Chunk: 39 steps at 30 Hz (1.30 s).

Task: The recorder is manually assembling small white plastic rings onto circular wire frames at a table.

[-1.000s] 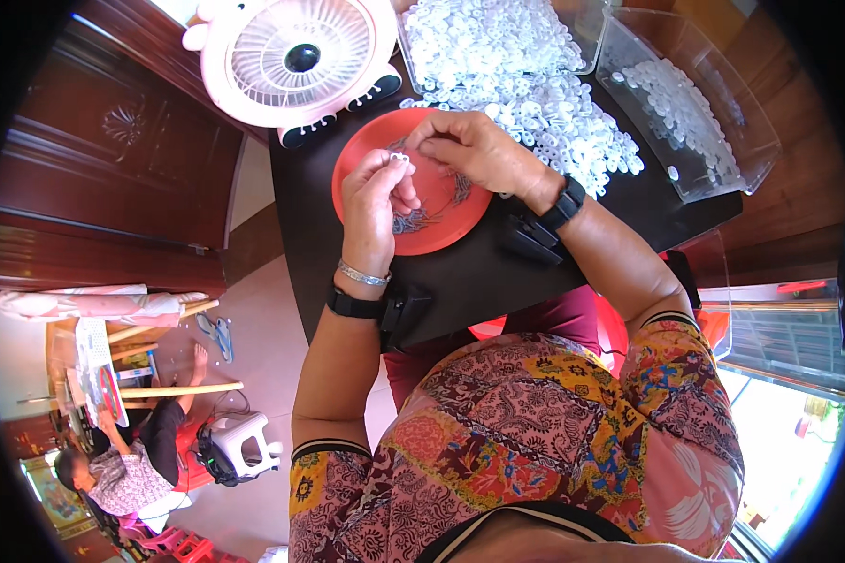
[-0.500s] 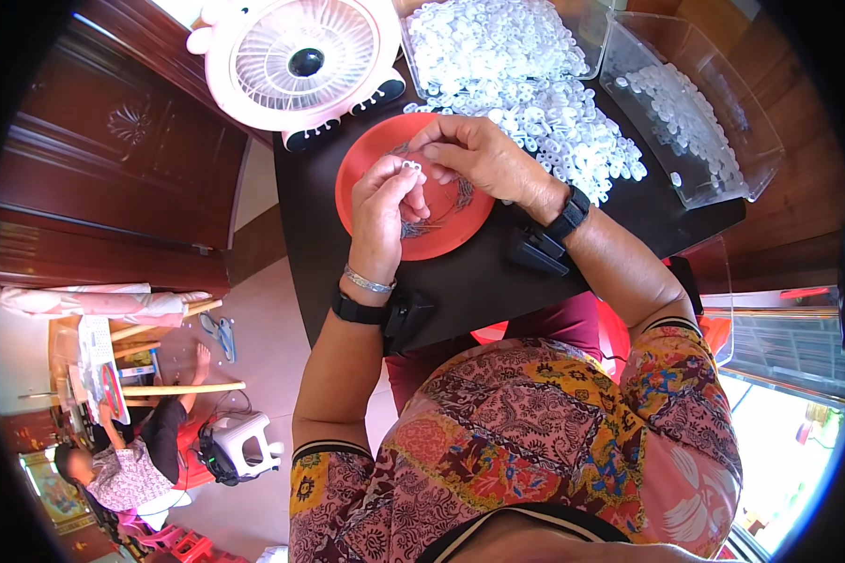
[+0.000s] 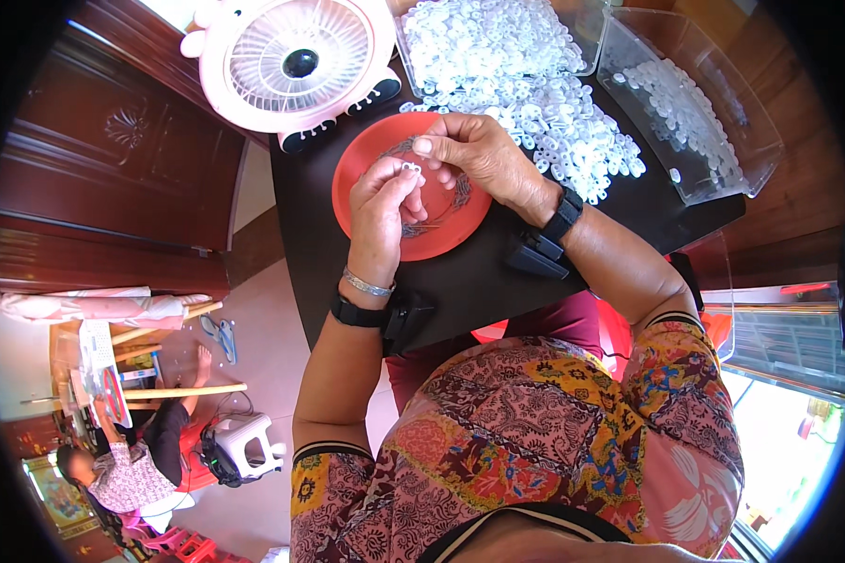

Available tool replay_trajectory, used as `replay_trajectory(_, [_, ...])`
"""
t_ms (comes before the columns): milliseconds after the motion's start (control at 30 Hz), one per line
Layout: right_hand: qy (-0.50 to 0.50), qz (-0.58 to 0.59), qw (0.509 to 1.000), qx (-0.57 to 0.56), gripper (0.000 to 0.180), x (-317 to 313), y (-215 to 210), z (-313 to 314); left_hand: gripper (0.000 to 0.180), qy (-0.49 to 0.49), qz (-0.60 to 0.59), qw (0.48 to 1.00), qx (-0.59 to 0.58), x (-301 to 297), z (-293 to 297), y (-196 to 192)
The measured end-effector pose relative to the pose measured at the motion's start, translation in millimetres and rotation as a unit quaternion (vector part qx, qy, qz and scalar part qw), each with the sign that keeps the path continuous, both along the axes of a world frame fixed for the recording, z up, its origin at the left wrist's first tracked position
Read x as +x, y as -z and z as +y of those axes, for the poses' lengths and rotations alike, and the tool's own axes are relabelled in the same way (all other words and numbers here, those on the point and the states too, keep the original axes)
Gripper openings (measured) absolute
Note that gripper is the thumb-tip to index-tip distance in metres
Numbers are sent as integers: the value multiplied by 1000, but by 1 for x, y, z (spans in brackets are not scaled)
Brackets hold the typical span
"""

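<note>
Piece (image 3: 410,168) | small, white (partly hidden) | left hand (image 3: 378,202) pinching it | right hand (image 3: 479,158): grip unclear

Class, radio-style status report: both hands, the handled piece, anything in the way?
Left hand pinching small white plastic piece. Right hand close by, hold unclear. Both over red plate holding thin grey pieces. Pale pink fan beyond, blocking neither.

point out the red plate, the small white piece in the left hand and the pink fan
red plate (image 3: 449,235), head view: bare lower right part
small white piece (image 3: 410,167), head view: its exposed part
pink fan (image 3: 300,63), head view: dark central hub
</note>
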State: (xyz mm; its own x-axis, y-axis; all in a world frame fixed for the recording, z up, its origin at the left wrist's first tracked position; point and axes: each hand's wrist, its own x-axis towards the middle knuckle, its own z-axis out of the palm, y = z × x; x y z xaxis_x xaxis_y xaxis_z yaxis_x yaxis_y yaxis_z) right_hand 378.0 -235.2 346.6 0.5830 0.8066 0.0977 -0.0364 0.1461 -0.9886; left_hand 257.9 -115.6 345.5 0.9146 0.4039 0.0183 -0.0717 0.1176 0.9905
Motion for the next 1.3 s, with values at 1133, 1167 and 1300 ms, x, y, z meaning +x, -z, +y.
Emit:
replay_trajectory(1133, [0,-73,997,-11,28,-4,5,3,16,11,8,1000,17,0,-4,3])
replay_trajectory(1167, [-4,-79,997,-18,27,-4,5,2,17,11,5,1000,18,0,-4,3])
replay_trajectory(1300, [-3,-109,994,-28,26,-3,7,2,14,7,-20,1000,7,3,-5,9])
